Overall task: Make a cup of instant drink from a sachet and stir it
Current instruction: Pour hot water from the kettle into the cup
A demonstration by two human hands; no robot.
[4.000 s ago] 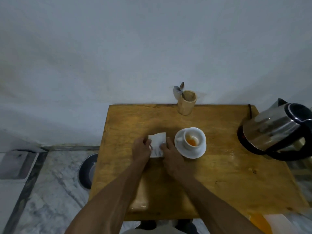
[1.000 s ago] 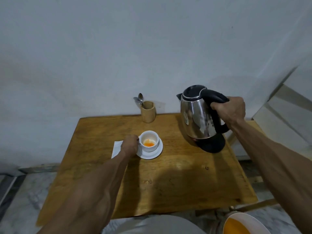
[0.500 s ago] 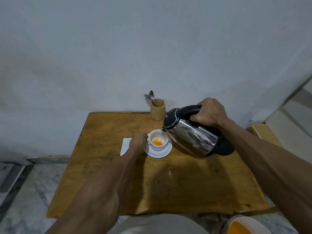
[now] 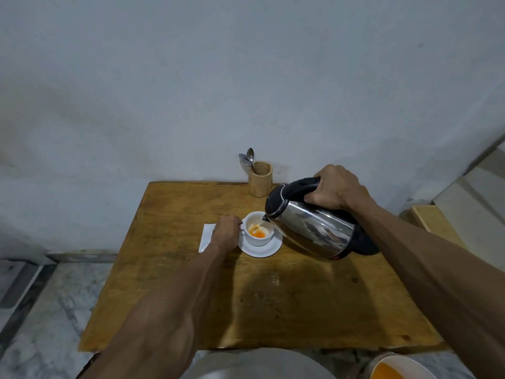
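A white cup (image 4: 262, 240) with orange powder in it stands on a white saucer (image 4: 269, 249) in the middle of the wooden table (image 4: 273, 302). My left hand (image 4: 225, 236) grips the cup at its handle side. My right hand (image 4: 332, 187) is closed on the black handle of a steel kettle (image 4: 311, 231), which is tilted with its spout over the cup's rim; a thin stream of water falls into the cup. The white sachet (image 4: 207, 236) lies flat left of the cup, partly hidden under my left hand.
A wooden holder (image 4: 259, 179) with two spoons (image 4: 250, 157) stands at the table's back edge by the wall. The kettle's black base (image 4: 369, 246) sits behind the kettle. A bowl of orange liquid (image 4: 393, 372) is at the lower right, below the table.
My right hand lifted the kettle off its base, swung it left and tilted it further, so water now runs into the cup. My left hand stays at the cup.
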